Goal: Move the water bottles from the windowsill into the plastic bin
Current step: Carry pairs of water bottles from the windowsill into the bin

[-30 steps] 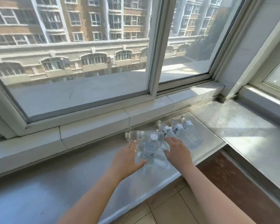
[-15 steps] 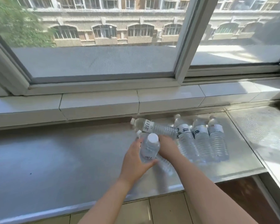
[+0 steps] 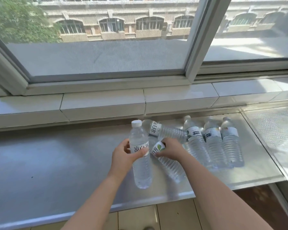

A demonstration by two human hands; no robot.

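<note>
Gripping one bottle (image 3: 140,156) each, both hands (image 3: 123,154) close around labels.

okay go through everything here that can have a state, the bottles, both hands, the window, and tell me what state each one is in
Left hand: closed around the capped bottle.
Right hand: gripping the tilted bottle at its label.
Lying bottle: on its side, untouched.
Three bottles: side by side on the windowsill, capped.
Window: looks shut.
Plastic bin: not in view.
</note>
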